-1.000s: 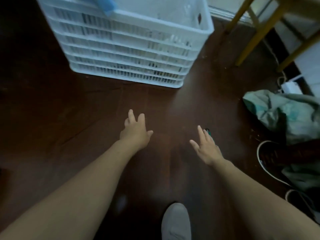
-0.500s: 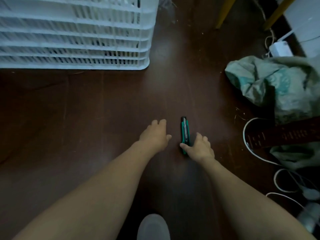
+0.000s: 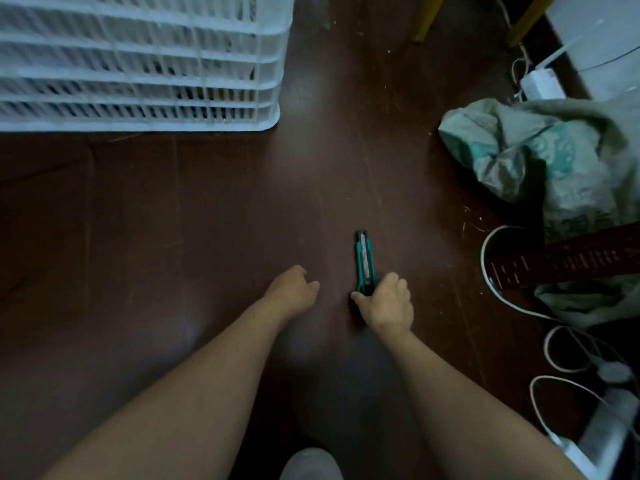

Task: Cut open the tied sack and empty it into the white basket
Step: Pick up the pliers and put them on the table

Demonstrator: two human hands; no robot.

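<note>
A dark brown floor (image 3: 207, 209) filled most of the view. On it, at the far left, stood the white basket (image 3: 138, 64), a slatted plastic crate of which only the near wall and one corner showed; what lay inside could not be made out through the slats. The sack (image 3: 554, 157), pale green with faded print, lay crumpled on the floor at the far right, well apart from the basket, and whether its mouth was tied could not be told. Two bare forearms reached forward from the bottom edge. The left hand (image 3: 292, 292) hovered low over the floor, its fingers loosely curled and grasping nothing. The right hand (image 3: 388, 303), just beside it, had thumb and fingers closed around the near end of a utility knife (image 3: 364, 261). The knife, green and black, pointed away from the person, its far end towards the open floor between basket and sack. White cables (image 3: 485, 258) looped over the floor at the right, near the sack. The toe of a pale shoe (image 3: 310, 465) showed at the bottom edge between the arms. Two yellow furniture legs (image 3: 427, 15) stood at the top edge.
</note>
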